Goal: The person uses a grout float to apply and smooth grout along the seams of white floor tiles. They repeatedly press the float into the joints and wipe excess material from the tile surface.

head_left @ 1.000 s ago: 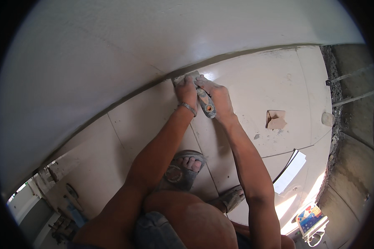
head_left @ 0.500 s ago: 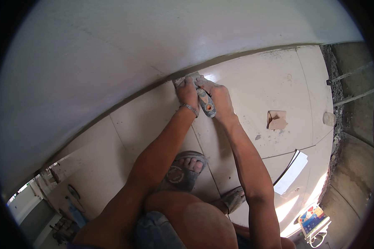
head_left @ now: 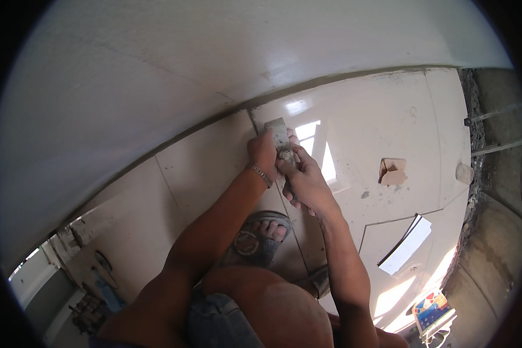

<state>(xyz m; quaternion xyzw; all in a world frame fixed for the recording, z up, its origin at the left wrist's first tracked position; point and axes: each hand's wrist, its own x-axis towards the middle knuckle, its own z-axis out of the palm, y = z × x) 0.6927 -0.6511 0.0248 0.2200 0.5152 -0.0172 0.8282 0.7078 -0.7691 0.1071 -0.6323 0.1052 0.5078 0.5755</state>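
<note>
A putty knife (head_left: 276, 129) with a grey, mortar-smeared rectangular blade is held over the pale floor tiles, a little short of the wall's foot. My right hand (head_left: 308, 181) is closed round its handle, which the fingers mostly hide; some of its fingertips show beside the blade. At the blade's left edge, my left hand (head_left: 262, 155) is closed, with the thumb against the metal. A bit of grey paste sits near the blade's base, by my right thumb. Beyond the blade, a grey joint (head_left: 238, 108) runs along the bottom of the smooth pale wall (head_left: 156, 69).
A torn piece of brown cardboard (head_left: 393, 172) and a white strip (head_left: 407, 246) lie on the tiles to the right. Farther right are a small round pale object (head_left: 464, 173) and a rough broken floor edge (head_left: 472, 116). My sandalled foot (head_left: 261, 238) is below my hands.
Both hands have drawn back from the wall joint with the putty knife. Its blade is now in plain view, and my right hand has turned round the handle.
</note>
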